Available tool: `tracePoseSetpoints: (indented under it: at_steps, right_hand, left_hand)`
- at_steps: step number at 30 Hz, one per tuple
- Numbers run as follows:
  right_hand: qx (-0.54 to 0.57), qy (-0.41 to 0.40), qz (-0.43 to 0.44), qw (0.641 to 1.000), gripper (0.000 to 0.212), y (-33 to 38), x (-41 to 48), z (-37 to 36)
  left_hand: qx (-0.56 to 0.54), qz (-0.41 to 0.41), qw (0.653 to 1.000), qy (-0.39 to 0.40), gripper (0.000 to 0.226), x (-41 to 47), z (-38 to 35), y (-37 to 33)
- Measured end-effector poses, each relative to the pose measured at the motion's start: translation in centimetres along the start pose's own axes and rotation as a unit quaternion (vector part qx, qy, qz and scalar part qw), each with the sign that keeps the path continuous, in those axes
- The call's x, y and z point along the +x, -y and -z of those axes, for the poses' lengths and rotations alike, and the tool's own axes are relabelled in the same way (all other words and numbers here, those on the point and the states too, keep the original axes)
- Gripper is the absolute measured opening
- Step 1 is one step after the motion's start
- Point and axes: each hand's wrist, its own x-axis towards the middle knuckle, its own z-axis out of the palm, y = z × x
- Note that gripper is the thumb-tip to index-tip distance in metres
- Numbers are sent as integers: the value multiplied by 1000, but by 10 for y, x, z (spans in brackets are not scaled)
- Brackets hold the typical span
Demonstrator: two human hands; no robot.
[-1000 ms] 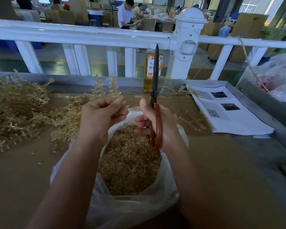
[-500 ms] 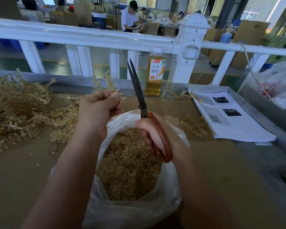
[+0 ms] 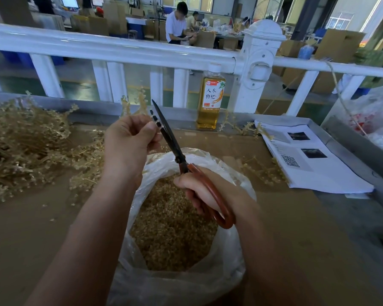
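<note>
Left hand [image 3: 131, 140] is curled tight round a gold sprig [image 3: 141, 100], tips poking up past the knuckles. Right hand [image 3: 201, 195] grips the red-handled scissors [image 3: 175, 151], blades slightly apart right beside the left thumb. Both hover over the plastic bag [image 3: 164, 288] of clippings [image 3: 170, 228], with the sprig pile [image 3: 24, 146] off left.

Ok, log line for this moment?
left hand: grips dried sprig | right hand: holds scissors, blades beside left fingers | plastic bag: open beneath, holds clippings
</note>
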Motion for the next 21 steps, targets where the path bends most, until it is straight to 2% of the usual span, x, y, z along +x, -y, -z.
tracePoseSetpoints:
  at_steps: [8, 12, 21]
  right_hand:
    - [-17, 13, -7, 1000, 23, 0, 3, 2]
    - [-80, -5, -36, 996, 26, 2, 6, 5]
    - [-50, -11, -43, 998, 32, 13, -2, 6]
  left_hand:
    - [39, -12, 999, -4, 19, 0, 0, -1]
    - [53, -21, 998, 0, 21, -1, 1, -3]
    - [37, 11, 999, 38, 18, -2, 1, -3]
